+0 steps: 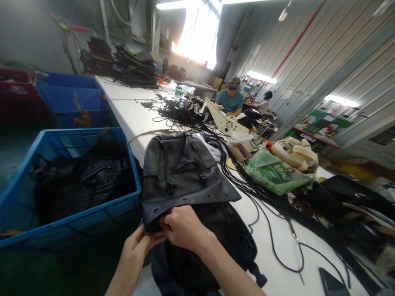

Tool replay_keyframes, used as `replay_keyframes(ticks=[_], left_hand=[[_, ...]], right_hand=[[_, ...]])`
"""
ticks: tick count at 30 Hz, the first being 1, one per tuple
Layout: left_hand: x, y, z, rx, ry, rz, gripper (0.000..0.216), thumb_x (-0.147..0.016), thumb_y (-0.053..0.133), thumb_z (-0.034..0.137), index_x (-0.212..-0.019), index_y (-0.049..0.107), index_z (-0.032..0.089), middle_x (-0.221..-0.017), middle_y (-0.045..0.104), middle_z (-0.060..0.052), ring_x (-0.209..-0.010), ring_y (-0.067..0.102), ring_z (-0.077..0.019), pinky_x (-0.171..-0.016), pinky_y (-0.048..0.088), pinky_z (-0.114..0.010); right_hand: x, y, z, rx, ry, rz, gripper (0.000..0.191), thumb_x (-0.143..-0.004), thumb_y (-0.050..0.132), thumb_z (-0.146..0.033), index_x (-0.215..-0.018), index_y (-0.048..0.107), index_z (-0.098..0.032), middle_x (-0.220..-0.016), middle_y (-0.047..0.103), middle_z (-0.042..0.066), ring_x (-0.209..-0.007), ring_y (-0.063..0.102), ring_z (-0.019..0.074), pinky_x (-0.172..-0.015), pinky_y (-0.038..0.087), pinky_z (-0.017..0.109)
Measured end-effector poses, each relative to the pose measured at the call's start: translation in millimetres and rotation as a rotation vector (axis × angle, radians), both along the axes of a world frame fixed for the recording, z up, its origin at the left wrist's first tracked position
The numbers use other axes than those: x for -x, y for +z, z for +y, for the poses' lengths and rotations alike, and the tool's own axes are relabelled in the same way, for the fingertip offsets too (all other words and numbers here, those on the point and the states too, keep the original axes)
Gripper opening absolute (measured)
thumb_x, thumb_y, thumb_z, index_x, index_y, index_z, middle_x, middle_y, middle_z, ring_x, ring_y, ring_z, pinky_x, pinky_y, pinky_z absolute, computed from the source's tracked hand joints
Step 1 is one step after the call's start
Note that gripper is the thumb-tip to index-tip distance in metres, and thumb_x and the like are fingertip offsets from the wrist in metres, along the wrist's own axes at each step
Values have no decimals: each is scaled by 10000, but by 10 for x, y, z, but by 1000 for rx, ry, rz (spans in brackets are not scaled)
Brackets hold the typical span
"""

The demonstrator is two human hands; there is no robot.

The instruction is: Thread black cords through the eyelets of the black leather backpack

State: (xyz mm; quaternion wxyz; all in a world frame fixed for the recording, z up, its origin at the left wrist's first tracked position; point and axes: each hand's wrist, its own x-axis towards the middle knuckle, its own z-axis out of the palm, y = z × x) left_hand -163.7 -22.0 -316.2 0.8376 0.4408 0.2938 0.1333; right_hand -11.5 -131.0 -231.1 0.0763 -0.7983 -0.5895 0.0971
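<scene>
A black backpack (pixel 182 168) lies on the white table, with two buckled straps on its upper part and a row of eyelets along the edge of its opening. My left hand (pixel 140 242) pinches the near left corner of that edge. Close against it, my right hand (pixel 185 228) is closed at the same edge, its fingertips tucked into the opening. Whatever small item may be between the right fingers is hidden. Below the hands spreads the darker body of the bag, with a side-release buckle (pixel 258 276) at its lower right.
On the left stands a blue crate (pixel 137 164) of black bags. Black cords (pixel 247 185) run along the white table (pixel 120 102), beside a green plastic bag (pixel 277 172) and a coil of tubing (pixel 293 154). A phone-like dark slab (pixel 331 281) lies lower right. A co-worker (pixel 230 98) sits beyond a sewing machine (pixel 220 117).
</scene>
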Motion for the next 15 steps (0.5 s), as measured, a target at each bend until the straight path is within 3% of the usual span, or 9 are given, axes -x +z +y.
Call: replay_keyframes(ticks=[4,9,11,15], left_hand=[[-46,-109,-32,42,117,62,546,-666,1023,476,-1047,852,125,-968,870,-122,-869,821,-278,-849,688,-345],[-66,-182,-51,71,215,74,591,-546,1074,505,-954,853,138,-816,823,-51,-691,714,-166,-651,605,-232],[-59,-185,15,85,278,70,532,-606,1042,502,-970,843,169,-898,837,-39,-766,735,-175,-680,614,-237],[22,-49,354,76,443,-64,261,-826,845,409,-910,807,166,-1072,866,-97,-1093,783,-294,-946,669,-386]], right_hand=[[5,-46,23,6,-32,54,154,-958,719,-229,-897,859,-209,-881,852,106,-781,782,255,-649,402,319],[-31,-47,-20,-61,-67,209,173,-1038,720,-303,-1084,877,-247,-1033,877,77,-917,806,252,-772,505,290],[-108,-15,-75,-131,-106,386,214,-1077,686,-354,-1106,867,-245,-1096,874,50,-977,800,240,-829,532,276],[-343,51,-206,-229,-208,665,350,-1134,562,-391,-1157,849,-192,-1204,851,71,-1111,766,285,-988,550,346]])
